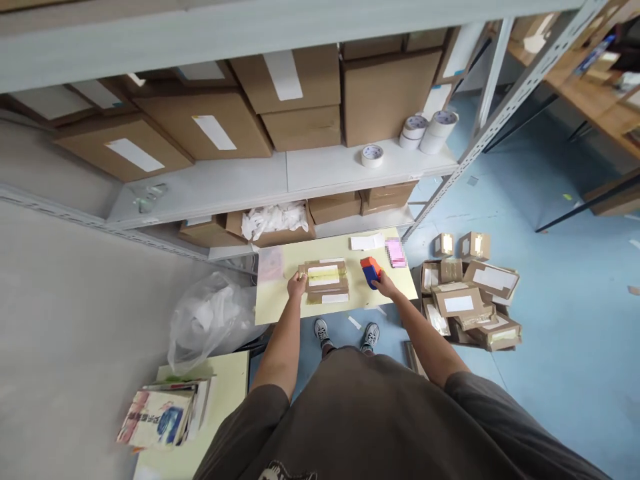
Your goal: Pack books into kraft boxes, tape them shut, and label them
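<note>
A flat brown cardboard box (327,280) with white labels and a strip of clear tape lies on a small pale yellow table (280,300). My left hand (297,285) grips the box's left edge, fingers closed on it. My right hand (384,284) is closed on an orange and blue tape dispenser (371,271), which sits on the table just right of the box.
A pink pad (395,252) and white paper slips (367,241) lie at the table's far side. Taped boxes (470,300) are piled on the blue floor to the right. Shelves behind hold cartons and tape rolls (423,132). A plastic bag (210,320) and books (163,413) are at left.
</note>
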Demonstrator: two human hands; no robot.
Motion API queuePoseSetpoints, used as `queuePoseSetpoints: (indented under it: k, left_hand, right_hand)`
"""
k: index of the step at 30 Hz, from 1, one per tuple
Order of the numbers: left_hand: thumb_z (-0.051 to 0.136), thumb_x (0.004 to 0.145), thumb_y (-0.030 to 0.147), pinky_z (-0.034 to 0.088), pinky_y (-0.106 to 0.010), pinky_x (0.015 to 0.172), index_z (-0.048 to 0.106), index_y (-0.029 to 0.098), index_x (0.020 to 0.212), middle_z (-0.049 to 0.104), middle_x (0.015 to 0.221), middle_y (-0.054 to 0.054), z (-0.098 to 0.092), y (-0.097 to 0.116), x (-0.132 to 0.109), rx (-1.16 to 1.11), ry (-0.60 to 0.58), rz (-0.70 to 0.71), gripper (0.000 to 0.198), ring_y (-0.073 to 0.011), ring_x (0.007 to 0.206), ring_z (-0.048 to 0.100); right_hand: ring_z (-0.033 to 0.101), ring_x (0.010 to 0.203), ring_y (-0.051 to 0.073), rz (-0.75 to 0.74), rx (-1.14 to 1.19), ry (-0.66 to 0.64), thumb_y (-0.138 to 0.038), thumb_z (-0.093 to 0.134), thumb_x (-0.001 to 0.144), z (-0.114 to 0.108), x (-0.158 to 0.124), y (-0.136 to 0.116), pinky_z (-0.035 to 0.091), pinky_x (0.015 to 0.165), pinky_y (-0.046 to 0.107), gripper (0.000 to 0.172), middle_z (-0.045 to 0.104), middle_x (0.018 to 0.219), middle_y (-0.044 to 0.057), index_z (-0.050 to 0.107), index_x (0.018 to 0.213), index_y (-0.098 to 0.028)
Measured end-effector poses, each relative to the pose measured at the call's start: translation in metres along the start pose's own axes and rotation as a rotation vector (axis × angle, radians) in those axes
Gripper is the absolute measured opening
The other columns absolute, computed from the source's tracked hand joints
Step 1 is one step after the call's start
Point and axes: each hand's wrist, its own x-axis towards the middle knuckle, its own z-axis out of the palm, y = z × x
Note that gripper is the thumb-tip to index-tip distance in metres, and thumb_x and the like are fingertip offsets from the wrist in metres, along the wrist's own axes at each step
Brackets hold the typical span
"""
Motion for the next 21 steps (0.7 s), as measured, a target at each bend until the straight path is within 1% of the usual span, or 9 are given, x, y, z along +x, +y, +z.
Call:
queuePoseSetpoints:
  k: [2, 4, 5, 9, 11, 12, 14, 18, 21]
  left_hand:
    - [0.059, 0.097, 0.041, 0.05, -0.029, 0.081, 0.076, 0.024, 0.112, 0.081, 0.104, -0.008, 0.001, -0.002, 0.0, 0.002, -0.011, 0.005, 0.028, -0.026, 0.097, 0.074]
    - [0.059, 0.098, 0.041, 0.052, -0.031, 0.089, 0.075, 0.023, 0.122, 0.081, 0.117, -0.011, 0.003, -0.004, 0.001, -0.015, -0.03, 0.009, 0.033, -0.0282, 0.108, 0.075]
    - [0.06, 0.099, 0.041, 0.052, -0.032, 0.093, 0.073, 0.023, 0.128, 0.08, 0.123, -0.013, 0.004, -0.005, 0.002, -0.03, -0.044, 0.012, 0.037, -0.0291, 0.114, 0.074]
    - [0.061, 0.1, 0.046, 0.052, -0.036, 0.104, 0.06, 0.023, 0.151, 0.074, 0.142, -0.014, 0.002, -0.009, 0.005, -0.073, -0.122, 0.038, 0.056, -0.0298, 0.131, 0.069]
    - [0.06, 0.101, 0.05, 0.051, -0.039, 0.106, 0.052, 0.023, 0.159, 0.071, 0.146, -0.015, -0.001, -0.011, 0.008, -0.056, -0.169, 0.052, 0.065, -0.0309, 0.133, 0.069]
    - [0.058, 0.102, 0.051, 0.051, -0.04, 0.106, 0.048, 0.022, 0.162, 0.071, 0.146, -0.017, -0.002, -0.012, 0.01, -0.04, -0.194, 0.059, 0.068, -0.0317, 0.132, 0.069]
    - [0.054, 0.105, 0.051, 0.051, -0.042, 0.105, 0.044, 0.021, 0.165, 0.069, 0.148, -0.018, -0.006, -0.013, 0.013, -0.017, -0.229, 0.072, 0.068, -0.0328, 0.132, 0.069]
    - [0.054, 0.106, 0.048, 0.051, -0.04, 0.103, 0.046, 0.028, 0.164, 0.07, 0.149, -0.012, -0.01, -0.013, 0.015, -0.045, -0.267, 0.061, 0.062, -0.0315, 0.133, 0.068]
    - [0.058, 0.104, 0.045, 0.05, -0.037, 0.101, 0.053, 0.028, 0.158, 0.071, 0.146, -0.012, -0.008, -0.01, 0.009, -0.076, -0.216, 0.06, 0.056, -0.031, 0.133, 0.067]
  right_hand:
    - [0.07, 0.103, 0.027, -0.108, 0.168, -0.041, -0.04, 0.063, 0.091, 0.0, -0.012, -0.022, 0.059, 0.085, 0.038, 0.045, 0.075, 0.112, 0.008, 0.054, 0.131, -0.021]
    - [0.07, 0.097, 0.025, -0.215, 0.32, -0.113, -0.048, 0.067, 0.089, 0.007, -0.022, -0.052, 0.059, 0.083, 0.037, 0.046, 0.073, 0.107, 0.005, 0.055, 0.125, -0.022]
    - [0.069, 0.094, 0.024, -0.256, 0.348, -0.149, -0.052, 0.069, 0.088, 0.013, -0.026, -0.07, 0.059, 0.082, 0.036, 0.046, 0.073, 0.105, 0.005, 0.057, 0.121, -0.023]
    - [0.068, 0.093, 0.024, -0.352, 0.255, -0.217, -0.064, 0.071, 0.088, 0.034, -0.025, -0.143, 0.056, 0.084, 0.035, 0.048, 0.072, 0.101, 0.004, 0.063, 0.111, -0.022]
    - [0.067, 0.096, 0.025, -0.369, 0.162, -0.245, -0.069, 0.073, 0.086, 0.04, -0.017, -0.169, 0.056, 0.085, 0.035, 0.052, 0.072, 0.102, 0.004, 0.066, 0.108, -0.022]
    - [0.067, 0.096, 0.025, -0.368, 0.122, -0.264, -0.07, 0.075, 0.083, 0.041, -0.013, -0.176, 0.055, 0.085, 0.035, 0.055, 0.072, 0.102, 0.004, 0.067, 0.107, -0.021]
    - [0.066, 0.094, 0.025, -0.356, 0.079, -0.299, -0.072, 0.081, 0.077, 0.04, -0.005, -0.182, 0.055, 0.083, 0.035, 0.059, 0.072, 0.099, 0.004, 0.069, 0.103, -0.02]
    - [0.064, 0.091, 0.024, -0.308, 0.151, -0.319, -0.074, 0.084, 0.072, 0.039, 0.0, -0.17, 0.054, 0.08, 0.036, 0.063, 0.07, 0.096, 0.003, 0.068, 0.101, -0.02]
    - [0.064, 0.091, 0.024, -0.276, 0.222, -0.318, -0.075, 0.085, 0.071, 0.04, 0.0, -0.16, 0.055, 0.081, 0.036, 0.065, 0.069, 0.097, 0.003, 0.068, 0.103, -0.021]
